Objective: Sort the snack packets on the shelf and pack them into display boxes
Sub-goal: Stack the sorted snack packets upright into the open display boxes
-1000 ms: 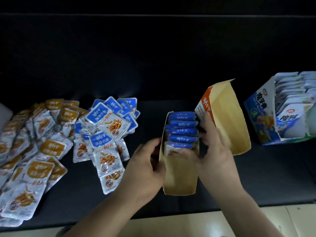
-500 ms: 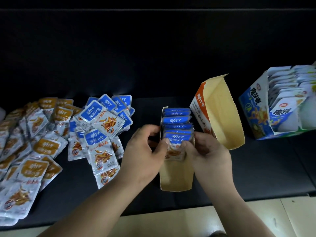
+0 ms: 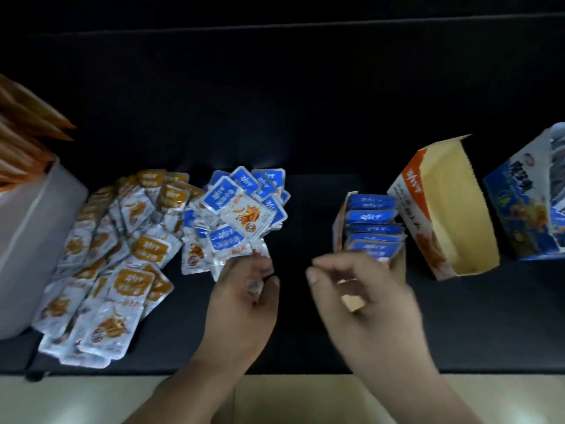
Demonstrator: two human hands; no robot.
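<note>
Blue packets (image 3: 244, 206) heaped mid-shelf (image 3: 305, 347); one blue packet (image 3: 234, 244) at the near edge pinched in left hand (image 3: 244, 292). Further ones upright in display box (image 3: 337, 228), to the right. Right hand (image 3: 363, 289) apart from the left, blurred before that box, fingers loosely curled, grip not discernible. Orange packets (image 3: 122, 255) heaped left beside white tub (image 3: 27, 240). Open orange box (image 3: 443, 215), blue box (image 3: 516, 197) far right

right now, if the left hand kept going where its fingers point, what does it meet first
The blue packets pile: the left hand points into it, fingers seemingly pinching its nearest packet.
</note>
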